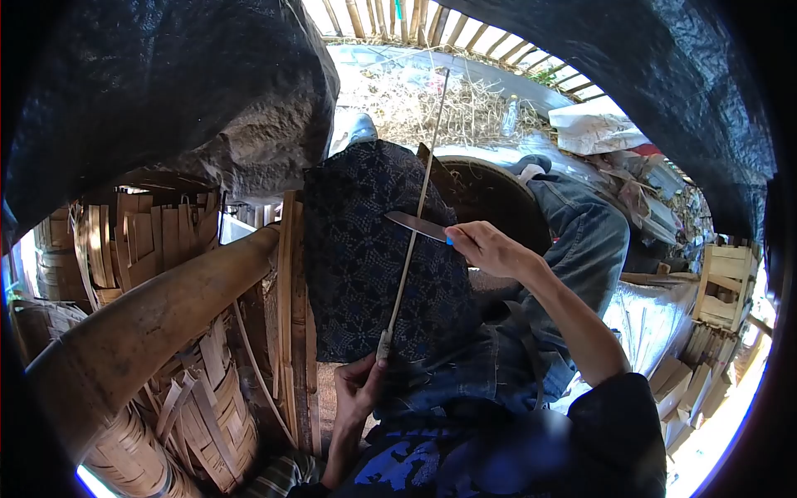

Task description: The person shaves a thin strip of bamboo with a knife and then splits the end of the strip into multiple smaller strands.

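My right hand (490, 247) is closed round the blue handle of a knife (418, 225). The blade points left and lies across a long thin strip (429, 166), which looks like bamboo or cane. Low in the view, my left hand (363, 383) pinches the near end of that strip, where something pale is wrapped round it. From there the strip slants up and away over a dark patterned cloth (365, 249) spread on my leg. My other leg, in blue jeans (585, 224), is bent to the right.
A thick bamboo pole (166, 324) runs along the left, beside bundles of split bamboo (203, 407). Dark plastic sheeting (166, 83) hangs overhead. Beyond my knees are a round dark basin (490, 195), straw (415, 104) and a clear bottle (510, 116). Wood pieces (726, 286) stand right.
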Action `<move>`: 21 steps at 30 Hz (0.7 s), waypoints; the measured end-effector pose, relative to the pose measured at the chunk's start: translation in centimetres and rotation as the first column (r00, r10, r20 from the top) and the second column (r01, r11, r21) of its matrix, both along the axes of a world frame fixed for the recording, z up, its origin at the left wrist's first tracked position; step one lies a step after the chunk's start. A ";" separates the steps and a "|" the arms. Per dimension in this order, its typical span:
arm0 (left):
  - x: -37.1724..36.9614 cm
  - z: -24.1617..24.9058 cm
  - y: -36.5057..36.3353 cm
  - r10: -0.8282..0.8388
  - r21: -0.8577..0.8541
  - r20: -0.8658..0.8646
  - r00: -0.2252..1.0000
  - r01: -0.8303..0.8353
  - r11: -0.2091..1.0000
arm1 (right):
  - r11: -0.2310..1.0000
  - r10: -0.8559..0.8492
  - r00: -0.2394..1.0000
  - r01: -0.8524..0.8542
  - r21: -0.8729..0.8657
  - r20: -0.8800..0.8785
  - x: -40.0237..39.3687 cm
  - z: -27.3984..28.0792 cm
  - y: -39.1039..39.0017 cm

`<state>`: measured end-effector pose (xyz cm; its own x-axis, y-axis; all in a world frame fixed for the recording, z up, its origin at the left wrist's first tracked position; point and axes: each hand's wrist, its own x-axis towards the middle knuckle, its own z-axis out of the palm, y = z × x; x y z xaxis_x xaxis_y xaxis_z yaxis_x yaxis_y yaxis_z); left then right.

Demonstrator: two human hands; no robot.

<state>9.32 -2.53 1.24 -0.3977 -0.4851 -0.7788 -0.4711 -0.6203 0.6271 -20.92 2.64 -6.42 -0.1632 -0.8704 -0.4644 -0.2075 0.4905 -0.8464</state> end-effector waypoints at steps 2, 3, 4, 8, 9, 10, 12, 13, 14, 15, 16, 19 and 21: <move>0.1 -0.3 0.3 0.009 0.039 -0.027 1.000 -0.008 0.999 | 1.000 0.004 1.000 -0.004 0.009 -0.006 -0.1 -0.5 0.4; 0.1 -0.5 0.5 0.023 0.041 -0.032 0.999 -0.022 0.999 | 1.000 0.010 1.000 -0.010 0.011 -0.009 -0.2 -0.6 0.4; 0.1 -0.6 0.7 0.019 0.042 -0.042 0.999 -0.018 0.999 | 1.000 0.026 1.000 -0.026 0.009 -0.012 -0.4 -0.5 0.4; -0.1 -0.8 0.9 0.038 0.065 -0.057 0.998 -0.034 0.997 | 0.992 0.095 0.990 -0.102 -0.068 -0.101 -1.4 -0.2 0.5; -0.4 -0.7 0.8 0.045 0.057 -0.063 0.997 -0.042 0.997 | 0.992 0.083 0.990 -0.093 -0.082 -0.115 -1.7 -0.4 0.6; -0.7 -0.4 0.7 0.019 0.036 -0.060 0.998 -0.017 0.999 | 0.991 0.091 0.988 -0.102 -0.089 -0.121 -2.0 -1.2 0.4; -0.9 0.1 0.7 -0.037 -0.006 -0.031 0.999 0.037 0.999 | 0.911 -0.113 0.956 -0.008 -0.413 -0.269 -1.8 -2.9 -0.1; -0.7 -0.1 1.0 -0.029 -0.011 -0.021 0.999 0.029 1.000 | 0.908 -0.107 0.960 -0.012 -0.419 -0.260 -1.4 -2.4 -0.2; -0.5 -0.5 1.3 -0.020 -0.028 -0.022 1.000 0.019 0.999 | 0.979 -0.051 0.989 0.023 -0.202 -0.136 -0.9 -1.3 -0.3; -0.4 -0.7 1.5 -0.010 -0.043 -0.026 1.000 0.009 0.999 | 0.999 -0.022 1.000 0.022 0.030 -0.004 -0.5 -0.6 -0.2; -0.5 -0.7 1.4 -0.006 -0.050 -0.026 1.000 0.005 0.999 | 1.000 -0.021 1.000 0.021 -0.003 0.004 0.0 -1.1 0.5; -0.5 -0.5 1.7 -0.017 -0.037 -0.039 0.999 0.015 0.999 | 1.000 0.005 0.999 -0.005 -0.005 0.046 -0.8 -1.8 1.1; -0.9 -0.4 1.7 -0.016 -0.053 -0.023 1.000 0.015 0.999 | 1.000 -0.018 0.998 0.018 0.008 0.067 -1.4 -1.5 0.8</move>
<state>8.38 -0.81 0.82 -0.4230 -0.5189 -0.7429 -0.4652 -0.5792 0.6694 -22.33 3.49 -7.92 -0.1473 -0.8641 -0.4813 -0.1415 0.5000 -0.8544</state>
